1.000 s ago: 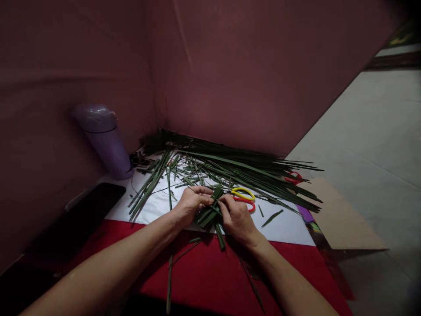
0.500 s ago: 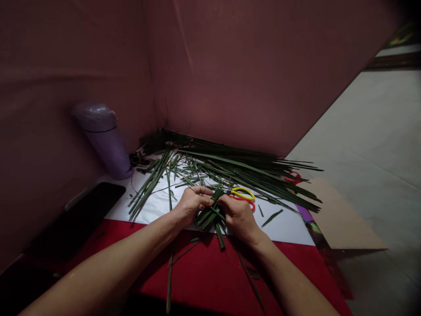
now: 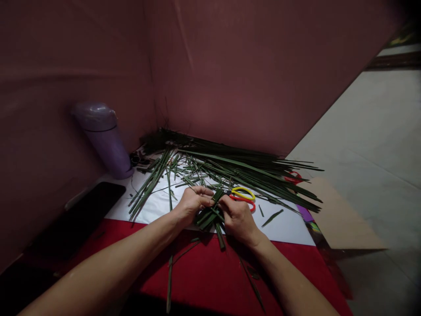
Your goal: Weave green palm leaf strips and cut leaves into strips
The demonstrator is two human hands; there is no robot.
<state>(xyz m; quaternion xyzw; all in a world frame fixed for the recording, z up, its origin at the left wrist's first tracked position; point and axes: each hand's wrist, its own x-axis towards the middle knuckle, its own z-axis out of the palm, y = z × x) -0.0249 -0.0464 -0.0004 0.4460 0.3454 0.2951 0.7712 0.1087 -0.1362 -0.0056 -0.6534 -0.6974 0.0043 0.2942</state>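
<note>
Both hands meet over a small woven piece of green leaf strips [image 3: 210, 216] at the edge of a white sheet [image 3: 286, 226]. My left hand [image 3: 192, 202] pinches the strips from the left side. My right hand [image 3: 237, 217] grips them from the right, fingers curled on the weave. Loose strip ends stick out below the hands onto the red cloth [image 3: 210, 276]. Just behind my right hand lie scissors with yellow and red handles [image 3: 243, 196].
A big pile of long green leaves [image 3: 237, 169] spreads across the back of the sheet. A purple flask [image 3: 105, 138] stands at the left by the fabric backdrop. A dark phone-like slab [image 3: 82, 215] lies left. A red-handled tool [image 3: 294, 177] and brown cardboard [image 3: 342, 219] sit right.
Almost nothing has moved; the fingers of both hands shift slightly on the woven strips while the piece stays in the same place.
</note>
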